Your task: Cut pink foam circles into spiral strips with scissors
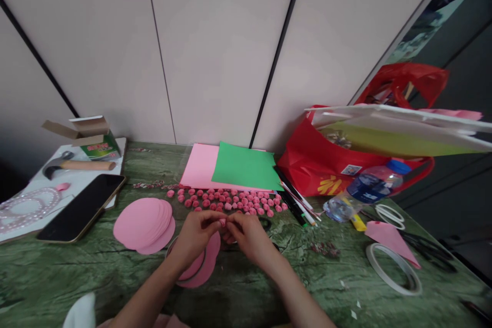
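A small pink paper piece (222, 222) is pinched between the fingertips of my left hand (197, 234) and my right hand (246, 236), which meet near the table's middle. Just beyond them, several small pink rolled paper roses (230, 197) lie in rows. Pink paper circles (203, 266) sit partly under my left hand and wrist, with a ring-shaped thing around them. A fanned stack of pink circles (144, 223) rests to the left.
Green paper (246, 166) overlaps pink sheets (198, 164) by the wall. A phone (82, 208), hammer (86, 164) and open box (100, 143) are left. Right are pens (294, 208), a bottle (369, 187), a red bag (307, 156), tape (394, 270) and black scissors (430, 251).
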`<action>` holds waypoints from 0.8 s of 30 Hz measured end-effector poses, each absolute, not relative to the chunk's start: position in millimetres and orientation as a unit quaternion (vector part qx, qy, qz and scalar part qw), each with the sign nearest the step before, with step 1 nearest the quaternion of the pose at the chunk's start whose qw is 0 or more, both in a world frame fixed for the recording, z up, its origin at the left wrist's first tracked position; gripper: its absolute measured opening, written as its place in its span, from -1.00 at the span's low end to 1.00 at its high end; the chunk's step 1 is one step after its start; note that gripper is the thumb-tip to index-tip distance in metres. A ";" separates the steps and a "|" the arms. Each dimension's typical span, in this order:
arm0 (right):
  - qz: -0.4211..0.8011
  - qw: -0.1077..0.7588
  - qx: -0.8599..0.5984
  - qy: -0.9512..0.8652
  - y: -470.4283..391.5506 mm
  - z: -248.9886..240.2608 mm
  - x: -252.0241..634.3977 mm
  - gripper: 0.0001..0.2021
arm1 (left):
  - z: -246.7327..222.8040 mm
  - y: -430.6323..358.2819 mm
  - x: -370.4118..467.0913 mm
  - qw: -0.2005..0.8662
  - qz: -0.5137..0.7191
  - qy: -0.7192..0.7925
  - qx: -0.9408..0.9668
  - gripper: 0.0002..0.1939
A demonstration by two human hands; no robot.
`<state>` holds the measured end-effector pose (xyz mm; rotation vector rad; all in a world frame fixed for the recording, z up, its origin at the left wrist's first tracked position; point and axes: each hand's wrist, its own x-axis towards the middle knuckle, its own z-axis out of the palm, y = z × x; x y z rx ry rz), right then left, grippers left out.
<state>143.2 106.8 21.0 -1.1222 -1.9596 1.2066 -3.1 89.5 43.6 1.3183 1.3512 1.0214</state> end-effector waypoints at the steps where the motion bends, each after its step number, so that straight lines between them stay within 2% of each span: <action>1: 0.435 0.281 -0.423 -0.743 106.4 22.3 142.8 -0.79 | 43.8 89.7 -3.0 0.479 0.417 0.552 0.540 -0.79; 5: 0.413 0.270 -0.427 -0.758 105.8 26.7 141.7 -0.78 | 42.9 89.6 -3.6 0.477 0.415 0.547 0.549 -0.79; 15: 0.497 0.299 -0.402 -0.709 107.9 19.5 144.1 -0.78 | 42.8 89.3 -4.5 0.475 0.415 0.545 0.553 -0.78; 24: 0.388 0.269 -0.417 -0.776 105.8 25.6 143.8 -0.74 | 42.8 89.2 -3.9 0.477 0.414 0.542 0.554 -0.78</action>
